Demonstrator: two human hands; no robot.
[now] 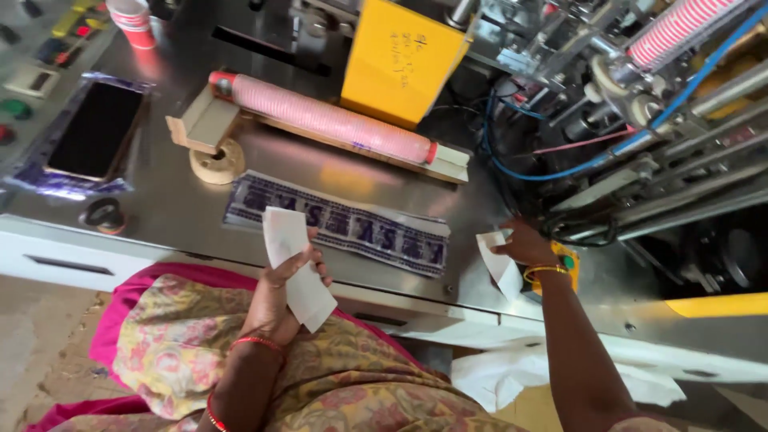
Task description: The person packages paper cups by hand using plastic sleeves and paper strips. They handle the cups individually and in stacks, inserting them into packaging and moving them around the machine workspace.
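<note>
Though half-hidden, right hand [524, 242] — paper scrap [502, 268].

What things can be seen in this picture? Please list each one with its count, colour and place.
long cup stack: one, pink, on metal table
short cup stack: one, red-white, top left
yellow cover: one, top centre
printed strip: one, blue-white, table front
dark screen: one, black, left
hose: one, blue, right
machine cup stack: one, red-white, top right
left hand: holds white paper blank
right hand: holds second white blank
</note>
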